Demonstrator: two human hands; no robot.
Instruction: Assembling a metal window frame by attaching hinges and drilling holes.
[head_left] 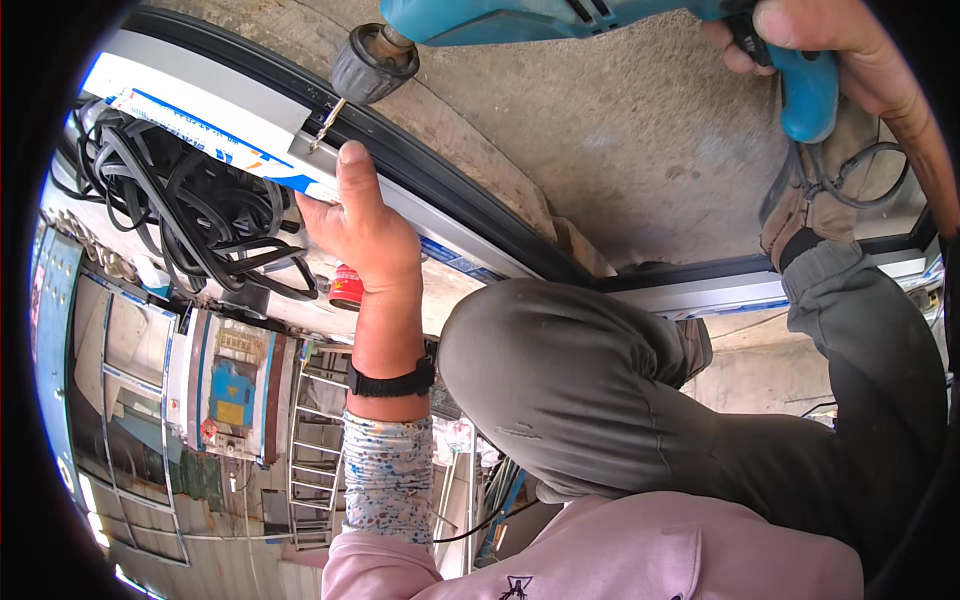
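My right hand (pixel 835 50) is wrapped round the handle of a teal power drill (pixel 520 22) at the top right. From the drill's black chuck (pixel 375 68) a thin drill bit (pixel 328 124) points down to the silver metal frame (pixel 285 135), its tip at the bare metal. Close beside the bit, my left hand (pixel 365 225) grips the frame's edge, thumb on top and the other fingers mostly hidden beneath. White and blue film covers part of the frame, and a black strip (pixel 470 205) runs along it.
Left of my left forearm lies a tangle of black cables (pixel 190 200), with a red round container (pixel 347 288) nearby. My bent knee (pixel 520 340) and shoe (pixel 805 225) are close to the frame. The drill's cord (pixel 865 165) loops at the right; a ladder (pixel 315 440) stands behind.
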